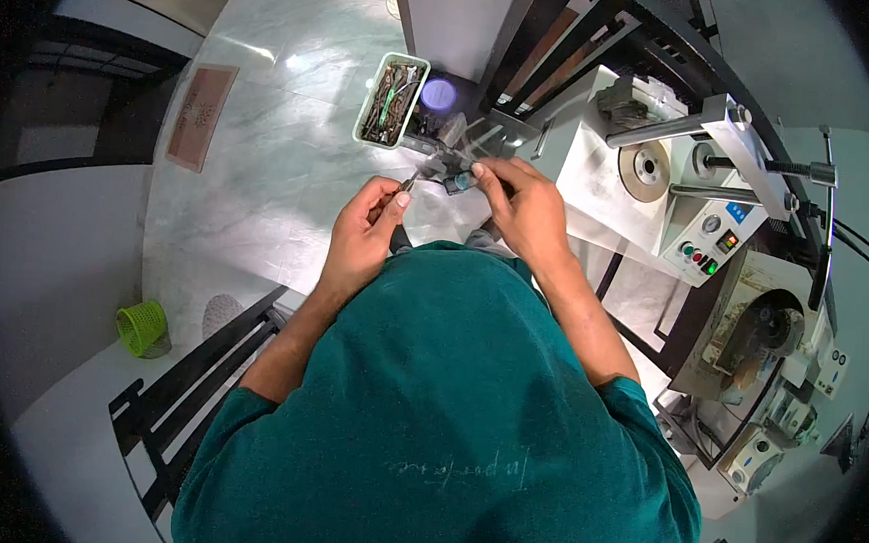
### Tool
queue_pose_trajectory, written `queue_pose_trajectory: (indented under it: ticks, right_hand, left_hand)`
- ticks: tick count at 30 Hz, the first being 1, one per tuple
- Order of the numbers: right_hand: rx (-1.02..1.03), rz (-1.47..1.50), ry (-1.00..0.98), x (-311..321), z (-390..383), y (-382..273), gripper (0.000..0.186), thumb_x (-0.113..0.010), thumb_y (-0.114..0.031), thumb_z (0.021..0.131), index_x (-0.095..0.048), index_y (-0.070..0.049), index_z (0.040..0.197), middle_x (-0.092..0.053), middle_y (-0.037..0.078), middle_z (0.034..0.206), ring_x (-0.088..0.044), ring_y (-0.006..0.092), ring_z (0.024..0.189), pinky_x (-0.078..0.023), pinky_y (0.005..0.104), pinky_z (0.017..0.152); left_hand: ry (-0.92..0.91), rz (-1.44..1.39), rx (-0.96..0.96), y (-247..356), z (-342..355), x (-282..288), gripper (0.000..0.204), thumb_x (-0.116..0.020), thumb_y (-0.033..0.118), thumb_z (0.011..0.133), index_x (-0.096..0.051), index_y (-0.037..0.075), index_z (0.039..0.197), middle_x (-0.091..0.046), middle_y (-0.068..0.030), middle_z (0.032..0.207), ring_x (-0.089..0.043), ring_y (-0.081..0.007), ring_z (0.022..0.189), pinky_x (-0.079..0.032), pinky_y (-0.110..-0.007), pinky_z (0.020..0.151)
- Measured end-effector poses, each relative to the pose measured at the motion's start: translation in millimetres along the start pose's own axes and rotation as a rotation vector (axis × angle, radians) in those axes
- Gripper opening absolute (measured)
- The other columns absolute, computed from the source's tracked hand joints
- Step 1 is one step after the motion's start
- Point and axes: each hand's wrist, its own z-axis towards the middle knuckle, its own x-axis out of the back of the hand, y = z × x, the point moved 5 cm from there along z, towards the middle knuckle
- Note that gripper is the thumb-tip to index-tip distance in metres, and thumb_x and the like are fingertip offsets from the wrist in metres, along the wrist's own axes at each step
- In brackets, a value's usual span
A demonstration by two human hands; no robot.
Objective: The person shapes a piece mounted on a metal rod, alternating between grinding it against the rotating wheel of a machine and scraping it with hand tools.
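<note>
My left hand (360,236) pinches a small thin dark metal tool (409,183) between thumb and fingertips, its tip pointing up and to the right. Across from it, my right hand (528,210) has thumb and fingers closed on a small dark cylindrical piece with a bluish-green end (459,182). The two held things are close but apart, in front of my body. Just beyond them stands a pale green plastic basket (360,120) full of thin metal tools, with a bright green item (394,100) lying on top. Beside the basket sits a round purple lid (439,96).
On my right is a white machine (607,163) with a round disc (644,170), metal bars and a screw handle (821,174). Farther right are more bench machines (761,323). A black slatted rail (192,396) and a lime green bin (142,329) are at left, beside a brown mat (202,117).
</note>
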Motion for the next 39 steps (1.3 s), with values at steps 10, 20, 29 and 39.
queue_pose_trajectory:
  ticks: [10,20,29,39]
  right_hand:
    - [0.017,-0.043,-0.019,6,-9,-9,0.020,-0.068,-0.029,0.096,-0.077,-0.012,0.104,-0.068,0.009,0.085,-0.067,0.0309,0.069,-0.054,0.0415,0.063]
    - [-0.030,-0.141,0.051,1,-7,8,0.021,-0.069,-0.025,0.097,-0.076,-0.007,0.107,-0.065,0.009,0.080,-0.063,0.0245,0.067,-0.050,0.0358,0.062]
    - [-0.004,0.084,-0.028,-2,-11,-5,0.020,-0.067,-0.024,0.097,-0.075,-0.007,0.103,-0.070,0.013,0.088,-0.069,0.0318,0.074,-0.054,0.0392,0.065]
    - [0.035,0.046,0.042,3,-15,-5,0.020,-0.069,-0.026,0.096,-0.076,-0.009,0.103,-0.069,0.010,0.084,-0.067,0.0289,0.066,-0.053,0.0390,0.060]
  left_hand:
    - [0.064,0.066,-0.087,6,2,1,0.014,-0.066,0.013,0.100,-0.061,0.001,0.103,-0.063,-0.0003,0.084,-0.051,-0.0044,0.071,-0.042,-0.023,0.062]
    - [-0.024,-0.064,0.015,1,1,-3,0.013,-0.066,0.013,0.099,-0.059,0.003,0.097,-0.062,0.0010,0.081,-0.049,-0.0032,0.069,-0.038,-0.023,0.059]
    - [0.043,-0.046,-0.036,3,1,-3,0.016,-0.066,0.017,0.100,-0.062,0.004,0.109,-0.063,0.0011,0.086,-0.053,-0.0060,0.079,-0.040,-0.022,0.070]
    - [0.048,0.065,-0.037,11,-4,-2,0.027,-0.059,0.023,0.104,-0.068,0.000,0.116,-0.068,-0.0037,0.098,-0.060,-0.0100,0.094,-0.045,-0.025,0.088]
